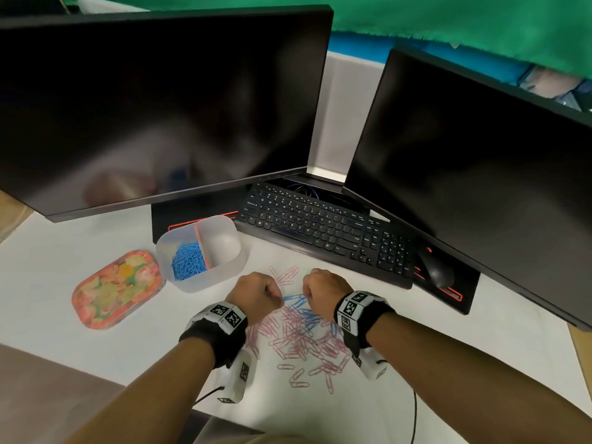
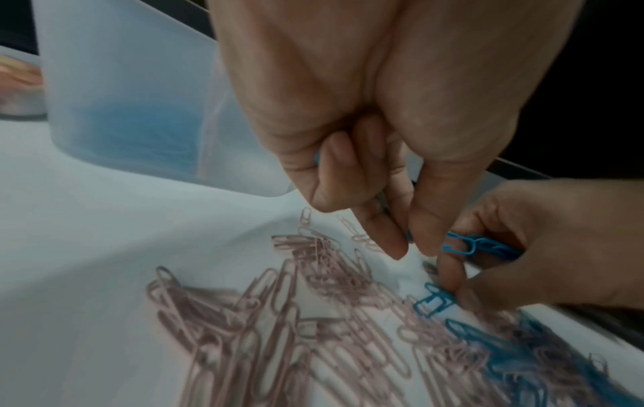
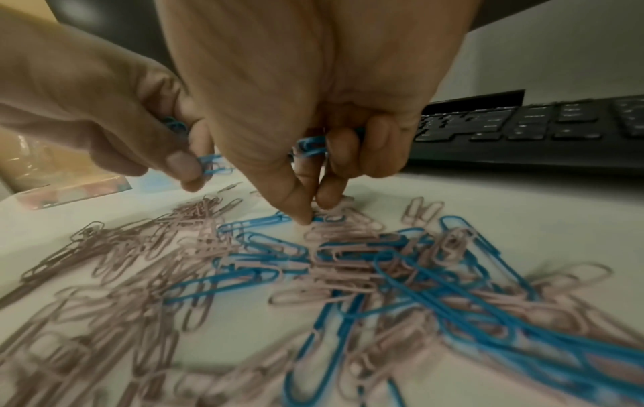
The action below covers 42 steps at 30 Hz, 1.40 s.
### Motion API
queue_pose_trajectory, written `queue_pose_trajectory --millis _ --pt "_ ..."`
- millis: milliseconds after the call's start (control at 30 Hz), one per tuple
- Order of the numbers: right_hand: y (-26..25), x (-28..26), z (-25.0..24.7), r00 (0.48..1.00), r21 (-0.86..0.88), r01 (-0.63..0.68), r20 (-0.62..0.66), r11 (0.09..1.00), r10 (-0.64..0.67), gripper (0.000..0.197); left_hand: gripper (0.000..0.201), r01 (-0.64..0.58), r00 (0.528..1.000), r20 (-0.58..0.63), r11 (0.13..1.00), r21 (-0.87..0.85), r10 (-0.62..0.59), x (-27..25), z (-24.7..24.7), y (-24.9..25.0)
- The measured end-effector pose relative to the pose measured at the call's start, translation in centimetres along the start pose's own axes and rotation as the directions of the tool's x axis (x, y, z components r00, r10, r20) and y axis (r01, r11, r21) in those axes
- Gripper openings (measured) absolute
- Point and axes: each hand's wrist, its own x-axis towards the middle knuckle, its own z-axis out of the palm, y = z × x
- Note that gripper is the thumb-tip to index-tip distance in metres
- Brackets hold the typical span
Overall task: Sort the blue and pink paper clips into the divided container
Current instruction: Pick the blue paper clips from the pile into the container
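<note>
While both hands (image 1: 288, 291) pinch blue clips (image 3: 310, 144), container (image 1: 224, 270) left compartment holds blue.

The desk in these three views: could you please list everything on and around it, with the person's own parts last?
Divided container: one, translucent white, left of centre; blue clips fill its left compartment, the right one looks empty.
Pink paper clips: many, loose pile on the white desk, between the wrists.
Blue paper clips: a smaller number, mixed into the pile's far part.
Floral lid: one, pink and yellow, left of the container.
Keyboard: one, black, behind the pile.
Mouse: one, black, right of the keyboard.
Monitors: two, dark, at the back.
Left hand: pinching blue clips above the pile.
Right hand: holding blue clips, fingertips down on the pile.
</note>
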Motion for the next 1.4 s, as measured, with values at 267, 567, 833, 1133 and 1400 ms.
queue_pose_trajectory --millis 267,567,833,1133,1400 --pt "-0.2 0.0 0.2 0.997 0.065 -0.034 0.066 0.997 0.030 0.031 0.012 -0.005 1.000 -0.005 0.997 -0.071 0.004 -0.8 -0.9 -0.6" --pt "0.7 -0.5 0.0 0.998 0.240 -0.055 0.019 0.969 0.052 0.014 0.017 0.023 1.000 0.002 0.996 -0.084 -0.022 -1.0 -1.3 -1.6" --pt "-1.1 -0.8 -2.9 0.988 0.674 -0.143 0.054 0.725 0.145 0.019 0.005 -0.028 1.000 -0.008 0.964 -0.266 0.027 -1.7 -3.1 -2.4" --pt "-4.6 -0.7 -3.1 0.979 0.707 -0.167 0.202 0.688 0.029 0.029 0.017 0.103 0.995 0.056 0.853 -0.512 -0.086 -3.0 -4.4 -1.9" --pt "-5.5 -1.4 -3.0 0.950 0.857 -0.208 0.292 0.471 -0.111 0.014 0.017 0.148 0.987 0.058 0.720 -0.678 -0.149 -3.4 -4.1 -2.4"
